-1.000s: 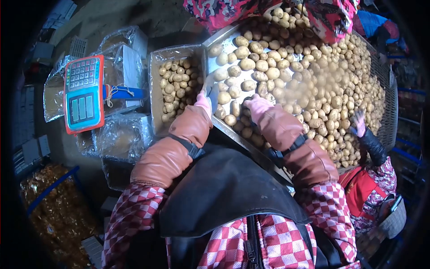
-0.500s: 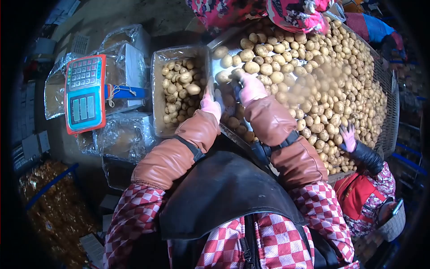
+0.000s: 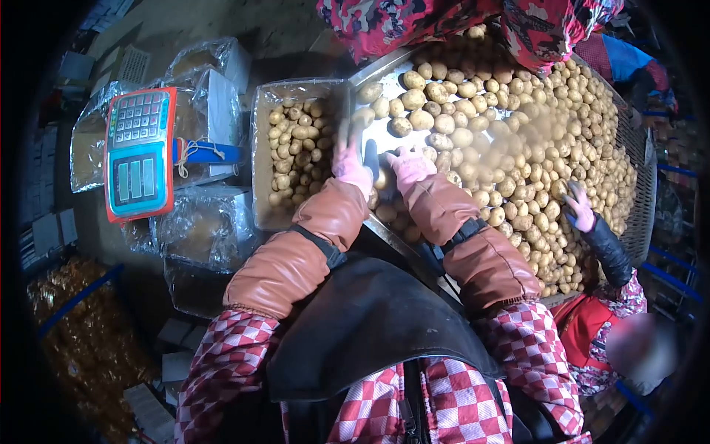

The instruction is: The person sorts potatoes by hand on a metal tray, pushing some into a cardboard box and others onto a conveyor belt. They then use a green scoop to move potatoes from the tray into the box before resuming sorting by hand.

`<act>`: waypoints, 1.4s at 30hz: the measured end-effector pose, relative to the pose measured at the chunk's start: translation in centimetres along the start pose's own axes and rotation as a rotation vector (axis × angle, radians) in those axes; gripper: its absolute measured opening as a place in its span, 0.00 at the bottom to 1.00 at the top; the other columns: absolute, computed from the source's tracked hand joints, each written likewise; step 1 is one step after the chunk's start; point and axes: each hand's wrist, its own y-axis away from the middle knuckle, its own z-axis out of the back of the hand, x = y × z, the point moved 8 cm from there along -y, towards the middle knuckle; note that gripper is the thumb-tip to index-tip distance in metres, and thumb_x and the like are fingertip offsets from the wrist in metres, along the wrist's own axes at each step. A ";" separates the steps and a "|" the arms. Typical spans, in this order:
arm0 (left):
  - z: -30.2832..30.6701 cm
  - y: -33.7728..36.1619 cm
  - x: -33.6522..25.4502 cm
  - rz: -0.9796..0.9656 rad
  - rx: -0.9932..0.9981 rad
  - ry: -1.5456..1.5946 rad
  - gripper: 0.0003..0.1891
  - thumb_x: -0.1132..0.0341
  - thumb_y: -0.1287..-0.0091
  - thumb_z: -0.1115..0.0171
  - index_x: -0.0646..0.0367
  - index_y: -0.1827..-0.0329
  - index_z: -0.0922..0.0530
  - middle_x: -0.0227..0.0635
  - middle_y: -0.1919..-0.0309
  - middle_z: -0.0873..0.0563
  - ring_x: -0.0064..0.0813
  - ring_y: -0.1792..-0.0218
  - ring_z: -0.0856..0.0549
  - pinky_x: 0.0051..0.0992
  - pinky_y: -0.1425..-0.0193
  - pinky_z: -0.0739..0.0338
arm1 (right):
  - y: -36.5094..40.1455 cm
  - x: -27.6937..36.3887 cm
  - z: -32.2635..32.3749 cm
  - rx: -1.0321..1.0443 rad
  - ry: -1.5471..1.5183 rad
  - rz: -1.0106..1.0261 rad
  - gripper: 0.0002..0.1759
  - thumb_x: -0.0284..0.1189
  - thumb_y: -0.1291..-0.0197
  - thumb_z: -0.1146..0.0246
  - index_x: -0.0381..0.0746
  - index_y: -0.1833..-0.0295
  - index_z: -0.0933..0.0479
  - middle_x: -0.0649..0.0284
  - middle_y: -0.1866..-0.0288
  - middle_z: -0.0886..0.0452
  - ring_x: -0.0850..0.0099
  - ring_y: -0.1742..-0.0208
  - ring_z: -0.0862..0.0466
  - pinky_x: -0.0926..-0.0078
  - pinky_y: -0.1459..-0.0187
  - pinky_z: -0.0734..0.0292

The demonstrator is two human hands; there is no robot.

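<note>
My left hand [image 3: 355, 164], in a pink and dark glove, is over the edge between the plastic-lined box [image 3: 260, 144] and the metal table [image 3: 361, 76]. Its fingers are smeared by motion, and a blurred potato shows near their tips. My right hand [image 3: 409, 166], gloved alike, rests low over the metal surface with its fingers partly bent; whether it holds anything is hidden. Potatoes [image 3: 532, 185] cover much of the table to the right of it. Smaller-looking potatoes [image 3: 297, 140] lie inside the box.
A red-framed scale display [image 3: 139, 155] stands at the left, among plastic-lined boxes [image 3: 203, 222]. A co-worker's gloved hand [image 3: 580, 207] touches the potatoes at the right. Another person's camouflage sleeves [image 3: 543, 29] reach in at the top.
My left hand has moved slightly up and blurs. My right hand has come down and a little away from the potatoes at the upper middle. The co-worker's sleeves at the top shifted right.
</note>
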 end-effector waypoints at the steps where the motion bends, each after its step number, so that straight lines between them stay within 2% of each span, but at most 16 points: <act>1: 0.7 -1.3 -1.1 -0.005 0.026 -0.078 0.28 0.59 0.29 0.42 0.45 0.25 0.32 0.52 0.25 0.36 0.56 0.30 0.30 0.42 0.26 0.33 | 0.8 -0.1 0.6 -0.088 -0.035 0.021 0.32 0.24 0.48 0.36 0.53 0.35 0.25 0.54 0.36 0.25 0.51 0.34 0.26 0.57 0.35 0.27; 2: 0.7 -2.4 -1.6 -0.083 0.034 -0.092 0.27 0.59 0.29 0.42 0.44 0.26 0.32 0.52 0.25 0.35 0.55 0.30 0.30 0.42 0.26 0.33 | 1.4 -0.7 0.7 -0.084 -0.031 0.016 0.32 0.24 0.48 0.36 0.53 0.35 0.25 0.54 0.36 0.25 0.51 0.34 0.26 0.57 0.35 0.27; 6: -2.8 -2.8 -0.5 0.119 0.387 -0.142 0.30 0.60 0.33 0.36 0.43 0.27 0.31 0.47 0.29 0.30 0.50 0.28 0.31 0.41 0.28 0.30 | 3.6 -5.8 3.8 -0.373 -0.737 -0.197 0.32 0.18 0.46 0.33 0.48 0.34 0.27 0.56 0.43 0.21 0.56 0.42 0.20 0.64 0.41 0.23; 8: -4.2 0.0 0.0 0.201 0.536 -0.264 0.35 0.62 0.36 0.34 0.42 0.24 0.35 0.46 0.28 0.32 0.49 0.25 0.36 0.40 0.25 0.33 | 2.3 -8.9 -0.4 -0.343 -1.148 -0.339 0.32 0.18 0.41 0.33 0.45 0.31 0.30 0.59 0.45 0.20 0.65 0.48 0.18 0.71 0.49 0.19; 10: -3.9 2.6 -1.0 0.066 0.554 -0.372 0.37 0.59 0.35 0.37 0.40 0.22 0.41 0.44 0.27 0.34 0.51 0.23 0.42 0.43 0.22 0.40 | 2.6 -6.4 1.8 -0.120 -1.663 -0.282 0.34 0.25 0.36 0.33 0.42 0.26 0.37 0.61 0.45 0.20 0.70 0.49 0.18 0.72 0.58 0.17; 12: -4.0 3.4 -0.8 0.131 0.596 -0.294 0.43 0.60 0.38 0.34 0.38 0.20 0.46 0.43 0.23 0.39 0.52 0.21 0.47 0.45 0.19 0.44 | 1.8 -3.1 4.2 0.023 -1.677 -0.175 0.34 0.32 0.35 0.32 0.43 0.26 0.35 0.59 0.44 0.19 0.68 0.48 0.17 0.70 0.53 0.18; 14: -5.4 4.3 -0.2 0.063 0.713 -0.479 0.50 0.61 0.46 0.28 0.39 0.20 0.47 0.43 0.22 0.41 0.52 0.20 0.48 0.49 0.21 0.43 | 0.3 -3.0 6.6 -0.349 -1.092 -0.184 0.31 0.39 0.37 0.33 0.45 0.29 0.30 0.52 0.47 0.16 0.60 0.50 0.14 0.65 0.48 0.19; 15: -6.1 4.6 0.1 0.026 0.768 -0.569 0.53 0.61 0.50 0.25 0.39 0.20 0.47 0.43 0.21 0.42 0.52 0.20 0.48 0.51 0.22 0.43 | -0.1 -2.8 8.4 -0.321 -0.877 -0.241 0.34 0.44 0.40 0.32 0.44 0.30 0.29 0.51 0.43 0.17 0.56 0.42 0.17 0.61 0.40 0.23; 18: -6.6 5.1 0.0 0.001 0.862 -0.729 0.51 0.57 0.46 0.27 0.40 0.19 0.46 0.43 0.20 0.44 0.48 0.19 0.47 0.57 0.23 0.44 | -3.4 -0.8 8.2 -0.260 -0.518 -0.209 0.27 0.39 0.40 0.31 0.48 0.35 0.25 0.49 0.33 0.31 0.44 0.36 0.26 0.54 0.37 0.26; 20: -9.2 6.3 3.4 -0.017 0.984 -0.802 0.43 0.51 0.38 0.36 0.41 0.19 0.44 0.40 0.18 0.50 0.47 0.19 0.49 0.57 0.23 0.44 | -5.9 -0.7 5.6 -0.208 -0.478 -0.315 0.25 0.34 0.41 0.33 0.50 0.37 0.25 0.49 0.28 0.38 0.44 0.34 0.29 0.53 0.35 0.27; 24: -7.2 5.0 0.8 -0.001 0.946 -0.607 0.38 0.51 0.35 0.41 0.36 0.20 0.41 0.35 0.18 0.49 0.50 0.18 0.58 0.65 0.25 0.48 | -8.3 -2.6 3.2 -0.183 -0.401 -0.387 0.22 0.28 0.43 0.36 0.50 0.41 0.24 0.53 0.29 0.37 0.48 0.33 0.29 0.53 0.37 0.25; 26: -6.4 5.1 -0.8 -0.073 0.968 -0.793 0.39 0.51 0.36 0.40 0.35 0.20 0.41 0.36 0.18 0.47 0.51 0.18 0.60 0.68 0.26 0.53 | -7.6 -3.0 2.7 -0.166 -0.387 -0.346 0.21 0.28 0.43 0.38 0.49 0.42 0.23 0.55 0.30 0.35 0.50 0.34 0.28 0.54 0.37 0.25; 29: -6.3 4.9 -1.0 -0.126 0.787 -0.714 0.41 0.58 0.42 0.33 0.34 0.22 0.37 0.41 0.20 0.44 0.49 0.19 0.53 0.70 0.25 0.54 | -6.4 -2.8 2.0 -0.274 -0.379 -0.193 0.21 0.27 0.43 0.40 0.52 0.42 0.23 0.53 0.34 0.31 0.51 0.36 0.26 0.56 0.36 0.26; 34: -4.7 4.6 -2.7 -0.175 0.796 -0.554 0.41 0.61 0.48 0.31 0.34 0.26 0.32 0.42 0.22 0.41 0.47 0.20 0.46 0.69 0.25 0.54 | -6.3 -3.4 0.6 -0.306 -0.421 -0.072 0.21 0.26 0.41 0.41 0.54 0.42 0.21 0.56 0.32 0.30 0.50 0.34 0.27 0.59 0.35 0.27; 37: -5.4 4.8 -1.7 -0.187 0.758 -0.550 0.30 0.61 0.53 0.29 0.53 0.42 0.17 0.48 0.24 0.35 0.43 0.20 0.45 0.64 0.22 0.52 | -6.0 -3.2 0.5 -0.314 -0.398 -0.041 0.21 0.28 0.42 0.39 0.55 0.42 0.21 0.61 0.34 0.26 0.53 0.34 0.27 0.60 0.35 0.28; 42: -5.3 4.8 -1.7 -0.179 0.769 -0.566 0.28 0.63 0.52 0.31 0.59 0.44 0.18 0.49 0.27 0.32 0.42 0.22 0.40 0.63 0.23 0.51 | -5.9 -3.3 0.9 -0.247 -0.394 -0.041 0.19 0.28 0.41 0.39 0.54 0.44 0.20 0.62 0.37 0.24 0.54 0.37 0.25 0.60 0.37 0.27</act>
